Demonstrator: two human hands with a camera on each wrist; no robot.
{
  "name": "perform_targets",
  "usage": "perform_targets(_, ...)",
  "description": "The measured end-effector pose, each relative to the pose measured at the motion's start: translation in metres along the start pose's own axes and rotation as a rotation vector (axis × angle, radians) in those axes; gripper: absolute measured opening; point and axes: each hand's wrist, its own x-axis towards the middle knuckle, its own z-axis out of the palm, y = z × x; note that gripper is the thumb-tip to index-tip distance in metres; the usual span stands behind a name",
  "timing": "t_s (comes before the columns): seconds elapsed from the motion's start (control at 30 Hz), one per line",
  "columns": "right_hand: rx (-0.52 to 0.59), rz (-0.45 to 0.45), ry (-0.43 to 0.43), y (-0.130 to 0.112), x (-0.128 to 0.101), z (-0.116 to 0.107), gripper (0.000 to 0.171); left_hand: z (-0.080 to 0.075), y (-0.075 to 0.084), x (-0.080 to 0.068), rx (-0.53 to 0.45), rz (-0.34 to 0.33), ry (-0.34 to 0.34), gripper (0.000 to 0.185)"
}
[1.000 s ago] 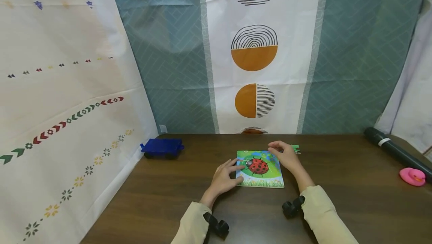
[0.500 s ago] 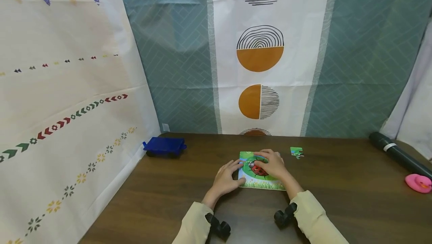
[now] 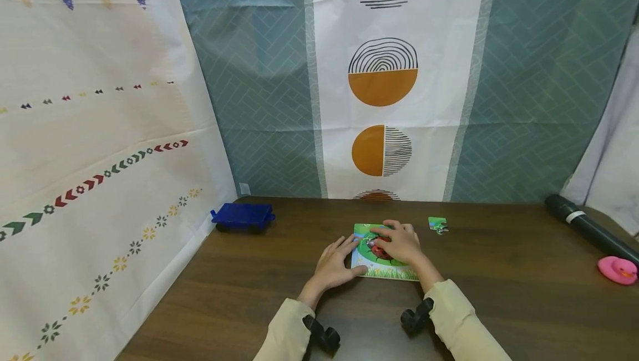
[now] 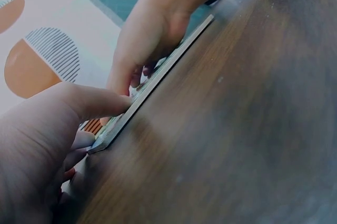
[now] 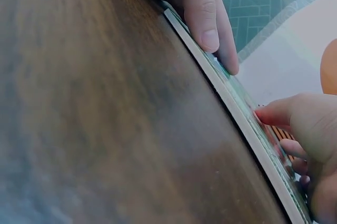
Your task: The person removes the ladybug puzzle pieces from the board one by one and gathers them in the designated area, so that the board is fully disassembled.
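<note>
A square ladybug jigsaw puzzle (image 3: 384, 271) lies flat on the brown table, its thin board edge (image 5: 231, 103) seen side-on in the right wrist view. My left hand (image 3: 331, 264) rests at the puzzle's left side with fingers spread, the thumb lying over the near left corner. Over the upper right part of the picture, my right hand (image 3: 401, 244) touches the surface with thumb and fingertips, covering part of the ladybug. In the left wrist view both hands meet the board close together. A loose green puzzle piece (image 3: 438, 224) lies beyond the puzzle, to its right.
A blue toy wagon (image 3: 243, 217) stands at the back left of the table (image 3: 239, 300). To the right are a black tube with a white band (image 3: 594, 229) and a pink rubber duck (image 3: 618, 270). Patterned cloths (image 3: 254, 100) hang behind and at the left.
My right hand has moved from the puzzle's top right corner leftward and down onto the picture, uncovering the loose piece. My left thumb has slid slightly further over the board.
</note>
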Motion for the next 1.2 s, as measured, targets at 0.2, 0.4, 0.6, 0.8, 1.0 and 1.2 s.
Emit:
perform_targets(0.2,0.012,0.037,-0.021,-0.0027,0.0042,-0.0017,0.039,-0.0013,0.0009,0.0002,-0.005,-0.007,-0.005,0.07)
perform_targets(0.4,0.022,0.066,-0.033,-0.0023,0.0057,-0.0041,0.036,0.0006,0.0008,0.0005,0.007,-0.003,-0.012,0.07)
perform_targets(0.6,0.056,0.046,-0.01,-0.0023,0.0073,-0.0019,0.034,-0.0003,-0.0006,0.0003,-0.005,0.019,0.007,0.062)
perform_targets(0.8,0.084,-0.004,0.058,0.0009,0.0077,0.0019,0.031,-0.0016,-0.0002,0.0009,-0.021,0.021,0.014,0.059)
perform_targets(1.0,0.16,-0.032,0.103,0.005,0.006,0.004,0.046,0.0001,0.0001,0.0022,-0.002,0.019,0.014,0.059)
perform_targets(1.2,0.352,0.079,0.089,0.0071,0.0046,0.0018,0.059,0.0011,-0.0001,0.0034,0.003,0.01,0.01,0.059)
